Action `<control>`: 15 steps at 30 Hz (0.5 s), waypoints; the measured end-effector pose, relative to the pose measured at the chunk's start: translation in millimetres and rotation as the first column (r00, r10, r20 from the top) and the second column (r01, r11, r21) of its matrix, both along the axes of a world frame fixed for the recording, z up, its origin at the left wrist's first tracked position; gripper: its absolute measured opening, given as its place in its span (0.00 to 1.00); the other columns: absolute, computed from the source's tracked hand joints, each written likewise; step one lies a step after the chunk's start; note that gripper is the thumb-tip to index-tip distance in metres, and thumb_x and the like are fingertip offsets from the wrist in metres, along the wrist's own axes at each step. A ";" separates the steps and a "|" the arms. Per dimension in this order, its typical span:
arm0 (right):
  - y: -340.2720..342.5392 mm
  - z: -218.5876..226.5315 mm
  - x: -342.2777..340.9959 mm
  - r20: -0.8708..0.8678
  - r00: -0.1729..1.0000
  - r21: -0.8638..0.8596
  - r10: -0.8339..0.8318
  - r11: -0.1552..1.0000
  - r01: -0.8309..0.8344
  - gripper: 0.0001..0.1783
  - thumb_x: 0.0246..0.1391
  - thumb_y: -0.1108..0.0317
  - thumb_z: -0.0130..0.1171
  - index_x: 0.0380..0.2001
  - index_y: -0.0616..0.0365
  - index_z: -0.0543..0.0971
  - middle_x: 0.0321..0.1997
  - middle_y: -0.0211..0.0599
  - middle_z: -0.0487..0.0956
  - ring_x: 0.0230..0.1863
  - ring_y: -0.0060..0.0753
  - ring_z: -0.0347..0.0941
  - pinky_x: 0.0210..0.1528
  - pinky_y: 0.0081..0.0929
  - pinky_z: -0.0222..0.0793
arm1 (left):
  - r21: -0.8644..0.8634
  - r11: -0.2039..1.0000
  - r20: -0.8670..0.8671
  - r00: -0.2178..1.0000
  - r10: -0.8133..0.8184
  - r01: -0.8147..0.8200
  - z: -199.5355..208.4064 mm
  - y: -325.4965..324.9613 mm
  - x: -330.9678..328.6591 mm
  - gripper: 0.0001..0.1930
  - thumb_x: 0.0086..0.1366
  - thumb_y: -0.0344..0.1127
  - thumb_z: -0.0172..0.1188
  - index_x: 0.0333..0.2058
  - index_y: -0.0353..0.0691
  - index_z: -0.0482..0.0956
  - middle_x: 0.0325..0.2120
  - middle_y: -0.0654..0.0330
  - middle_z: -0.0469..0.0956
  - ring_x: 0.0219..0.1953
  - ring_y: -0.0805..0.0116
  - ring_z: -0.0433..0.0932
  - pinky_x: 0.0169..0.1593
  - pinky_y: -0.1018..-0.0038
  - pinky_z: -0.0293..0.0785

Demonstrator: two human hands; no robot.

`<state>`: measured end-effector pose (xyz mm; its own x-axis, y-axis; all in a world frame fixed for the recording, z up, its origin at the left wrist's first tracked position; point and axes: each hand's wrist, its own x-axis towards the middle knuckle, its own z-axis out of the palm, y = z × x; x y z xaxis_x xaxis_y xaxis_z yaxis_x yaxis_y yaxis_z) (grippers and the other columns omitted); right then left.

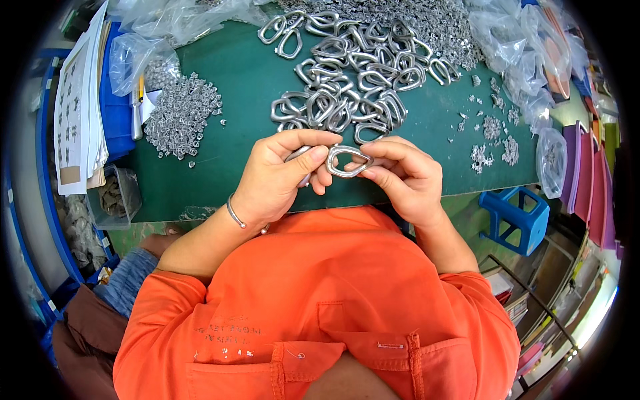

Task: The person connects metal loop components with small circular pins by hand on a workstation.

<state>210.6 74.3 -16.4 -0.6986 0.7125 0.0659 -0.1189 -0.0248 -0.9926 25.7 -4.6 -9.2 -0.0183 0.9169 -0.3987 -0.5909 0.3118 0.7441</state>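
Above the near edge of a green table, my two hands meet on an oval metal ring [347,173], silver and shiny. My left hand [279,168] pinches its left end between thumb and fingers, and part of a second metal ring [297,155] shows inside that hand. At the other end, my right hand [408,172] holds the ring with thumb and fingertips; whether a small piece is between them I cannot tell. Just beyond my hands lies a loose heap of similar metal rings [380,79].
Small clear pieces form a pile [183,115] at the left, beside a blue tray [115,93]. More small pieces [440,27] spread across the back. Plastic bags [523,53] lie at the back right. A blue stool [517,219] stands right of the table, a clear bin [127,193] at left.
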 end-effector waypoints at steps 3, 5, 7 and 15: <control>-1.8 0.4 -0.8 0.008 0.999 0.047 -0.040 0.998 0.040 0.12 0.45 0.83 0.55 0.37 0.67 0.75 0.35 0.42 0.75 0.36 0.31 0.74 0.37 0.21 0.70 | 0.002 1.000 -0.057 0.998 -0.006 0.006 -0.2 -1.3 1.2 0.11 0.61 0.30 0.51 0.40 0.31 0.74 0.24 0.61 0.75 0.22 0.77 0.73 0.24 0.84 0.68; 3.6 4.1 1.3 0.088 0.995 0.303 -0.054 0.953 0.025 0.11 0.44 0.81 0.57 0.35 0.65 0.76 0.33 0.41 0.75 0.34 0.33 0.74 0.35 0.23 0.70 | -0.002 1.000 -0.086 0.996 -0.010 0.010 2.0 3.3 1.7 0.10 0.61 0.30 0.52 0.38 0.31 0.74 0.24 0.61 0.75 0.21 0.78 0.72 0.23 0.85 0.65; 7.3 6.3 0.7 0.091 0.993 0.534 -0.074 0.845 0.014 0.09 0.42 0.77 0.60 0.32 0.63 0.77 0.29 0.39 0.76 0.31 0.36 0.73 0.33 0.26 0.68 | -0.075 0.995 -0.092 0.993 -0.078 0.071 2.8 -2.3 -1.1 0.09 0.61 0.31 0.52 0.36 0.30 0.74 0.23 0.60 0.75 0.19 0.78 0.71 0.21 0.85 0.63; 84.8 47.8 30.2 -0.058 0.885 0.133 -0.461 0.876 0.465 0.05 0.52 0.76 0.52 0.33 0.65 0.71 0.24 0.38 0.76 0.23 0.25 0.74 0.25 0.19 0.71 | 0.006 1.000 -0.062 0.998 -0.020 0.020 7.1 2.4 3.9 0.07 0.60 0.30 0.53 0.32 0.31 0.75 0.23 0.59 0.75 0.16 0.77 0.68 0.17 0.86 0.59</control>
